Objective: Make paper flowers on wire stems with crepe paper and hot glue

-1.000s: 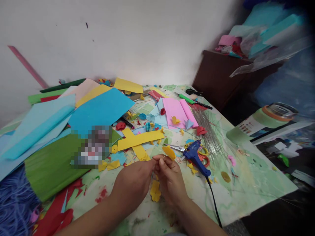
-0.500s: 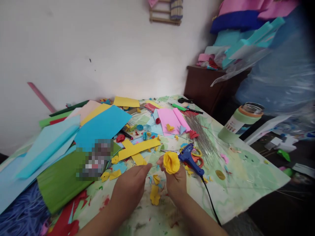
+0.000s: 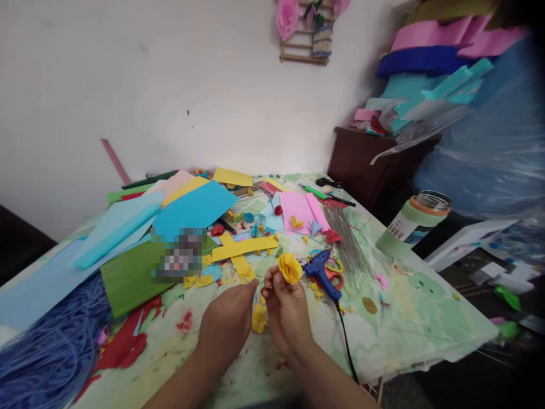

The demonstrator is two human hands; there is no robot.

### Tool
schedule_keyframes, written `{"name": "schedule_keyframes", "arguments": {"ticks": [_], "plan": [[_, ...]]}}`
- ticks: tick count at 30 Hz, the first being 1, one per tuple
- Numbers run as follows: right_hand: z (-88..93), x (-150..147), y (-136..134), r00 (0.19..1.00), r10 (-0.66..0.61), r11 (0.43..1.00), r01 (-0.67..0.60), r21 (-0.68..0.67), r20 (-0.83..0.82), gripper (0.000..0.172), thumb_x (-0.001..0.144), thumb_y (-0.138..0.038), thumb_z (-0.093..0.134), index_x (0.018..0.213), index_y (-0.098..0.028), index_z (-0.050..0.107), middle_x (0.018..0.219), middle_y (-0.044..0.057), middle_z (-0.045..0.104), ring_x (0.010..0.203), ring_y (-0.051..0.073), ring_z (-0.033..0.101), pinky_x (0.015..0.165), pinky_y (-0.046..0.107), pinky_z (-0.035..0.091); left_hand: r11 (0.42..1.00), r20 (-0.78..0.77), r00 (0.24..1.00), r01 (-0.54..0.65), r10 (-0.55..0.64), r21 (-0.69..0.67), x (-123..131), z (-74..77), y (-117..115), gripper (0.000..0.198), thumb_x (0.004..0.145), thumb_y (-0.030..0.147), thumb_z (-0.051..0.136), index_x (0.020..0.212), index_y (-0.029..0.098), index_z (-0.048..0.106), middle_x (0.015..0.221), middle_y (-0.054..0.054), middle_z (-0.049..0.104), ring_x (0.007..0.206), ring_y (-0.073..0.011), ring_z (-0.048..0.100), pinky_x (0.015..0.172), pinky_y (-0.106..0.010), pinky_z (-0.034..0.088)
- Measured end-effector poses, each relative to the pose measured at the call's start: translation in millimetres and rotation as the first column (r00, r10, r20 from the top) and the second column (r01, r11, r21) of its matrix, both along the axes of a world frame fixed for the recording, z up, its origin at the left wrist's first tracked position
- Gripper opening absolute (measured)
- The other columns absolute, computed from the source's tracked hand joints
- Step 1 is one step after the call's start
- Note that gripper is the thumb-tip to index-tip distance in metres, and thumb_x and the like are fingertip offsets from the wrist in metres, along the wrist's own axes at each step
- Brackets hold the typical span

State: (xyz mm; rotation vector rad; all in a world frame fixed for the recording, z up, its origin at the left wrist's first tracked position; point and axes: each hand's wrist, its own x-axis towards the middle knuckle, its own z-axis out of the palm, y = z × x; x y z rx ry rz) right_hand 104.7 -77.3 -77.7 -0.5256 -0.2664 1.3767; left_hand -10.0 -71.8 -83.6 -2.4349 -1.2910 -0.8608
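My right hand (image 3: 285,315) is closed round the base of a small yellow paper flower (image 3: 290,267) and holds it upright above the table. My left hand (image 3: 227,321) sits just to its left, fingers curled, its fingertips touching the right hand below the flower; what it pinches, if anything, is hidden. A yellow paper scrap (image 3: 258,318) lies on the table between the two hands. A blue glue gun (image 3: 322,275) lies just right of the flower, its black cord running toward me.
Coloured paper sheets (image 3: 191,207), yellow strips (image 3: 242,248) and scraps cover the table's left and middle. Scissors (image 3: 336,272) and thin wires (image 3: 351,244) lie beside the glue gun. A green jar (image 3: 411,224) stands off the right edge. Blue strings (image 3: 51,352) pile at the left.
The view has risen and shifted. The yellow flower, raised by my right hand half a second ago, stays held up; both hands have drawn slightly closer together.
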Motion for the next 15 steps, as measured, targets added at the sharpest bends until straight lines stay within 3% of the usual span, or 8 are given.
{"name": "schedule_keyframes", "arguments": {"ticks": [10,15], "plan": [[-0.9,18,-5,0.999,0.05,0.998,-0.05,-0.025,-0.01,0.024,0.054,-0.016,0.078,0.073,-0.022,0.066,0.074,-0.003,0.061,0.064,0.006,0.05,0.056,0.016,0.039,0.993,0.012,0.994,-0.108,0.109,-0.042,4,-6.9,-31,0.026,0.085,0.016,0.039,0.098,0.015,0.062,0.078,-0.006,0.071,0.067,-0.0184,0.066,0.059,-0.029,0.053],[-20.1,11,-14,0.967,0.166,0.985,-0.152,-0.084,0.191,0.018,0.063,-0.026,0.075,0.077,-0.019,0.066,0.076,-0.001,0.061,0.063,0.007,0.049,0.059,0.019,0.04,0.986,0.06,0.991,-0.114,0.122,-0.124,8,-6.1,-40,0.025,0.085,0.016,0.04,0.098,0.015,0.062,0.082,-0.005,0.072,0.071,-0.0177,0.067,0.062,-0.029,0.054]]}}
